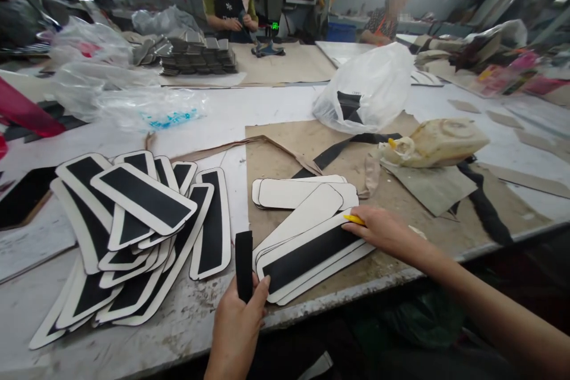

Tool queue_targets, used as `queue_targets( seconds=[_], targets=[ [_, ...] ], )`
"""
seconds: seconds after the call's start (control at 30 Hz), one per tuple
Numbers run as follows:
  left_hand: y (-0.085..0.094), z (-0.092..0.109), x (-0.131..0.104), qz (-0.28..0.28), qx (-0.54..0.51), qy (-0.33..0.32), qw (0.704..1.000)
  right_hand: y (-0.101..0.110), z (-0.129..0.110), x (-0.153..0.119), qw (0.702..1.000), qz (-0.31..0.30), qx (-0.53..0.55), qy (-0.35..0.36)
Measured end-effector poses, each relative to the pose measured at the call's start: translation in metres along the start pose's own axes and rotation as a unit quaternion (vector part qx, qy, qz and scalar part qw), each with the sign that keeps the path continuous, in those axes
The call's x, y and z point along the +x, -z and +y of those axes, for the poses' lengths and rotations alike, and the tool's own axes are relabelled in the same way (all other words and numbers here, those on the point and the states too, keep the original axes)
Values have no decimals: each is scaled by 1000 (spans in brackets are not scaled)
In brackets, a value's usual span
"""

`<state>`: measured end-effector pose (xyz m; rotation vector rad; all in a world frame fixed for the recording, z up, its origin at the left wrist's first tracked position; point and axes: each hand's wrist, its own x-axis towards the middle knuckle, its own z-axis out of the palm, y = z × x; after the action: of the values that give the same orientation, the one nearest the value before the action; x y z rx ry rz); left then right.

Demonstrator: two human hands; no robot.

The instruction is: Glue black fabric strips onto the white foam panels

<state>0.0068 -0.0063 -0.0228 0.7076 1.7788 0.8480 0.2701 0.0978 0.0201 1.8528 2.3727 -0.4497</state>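
White, long panel with rounded corners and a black rectangular face (312,256) lay between the two hands in the head view, black side up, on other white panels near the front edge of the white-topped desk (285,101). Its long axis ran slantwise, from a near end by the left hand (236,326) to a far end, up and to the right, by the right hand (385,230).

The left fingers grasped a narrow, folded black strip (244,264), held upright just off the panel's near end, with the thumb at that end's corner. The right fingers were closed around a thin yellow pointed tool (354,219), its tip over the far part of the panel's upper long edge. Each hand was thus nearest to its own end; whether the tip touched the surface could not be told.

Just beyond the left fingers, plain white panels (303,193) lay overlapped on a brown sheet (276,148). To their left spread a loose pile of black-faced white panels (145,199). Beyond the right fingers lay a yellowish, stained plastic container (449,142); farther off stood a person in a dark apron (229,6).
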Motion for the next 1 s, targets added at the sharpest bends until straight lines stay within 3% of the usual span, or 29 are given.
queue_targets(
  seconds=[0.17, 0.4, 0.6, 0.8, 1.0],
  targets=[
    [-3, 2, -3, 29, -19, 4, 999, -4, -4, 3, 999, 15, -44, -15],
    [-3, 3, -1, 22, 0, 13, 1000, -12, 1, 6, 999, 20, -47, -12],
    [-1, 0, 2, 17, 20, 28, 999, -5, 23, -3, 991, 81, -76, -74],
    [-4, 1, -1, 41, -12, 4, 999, -6, 38, -8, 996, 33, 22, -77],
    [-1, 1, 2, 3, -18, 7, 1000, -6, 34, -11, 996, 50, 70, -37]
  ],
)
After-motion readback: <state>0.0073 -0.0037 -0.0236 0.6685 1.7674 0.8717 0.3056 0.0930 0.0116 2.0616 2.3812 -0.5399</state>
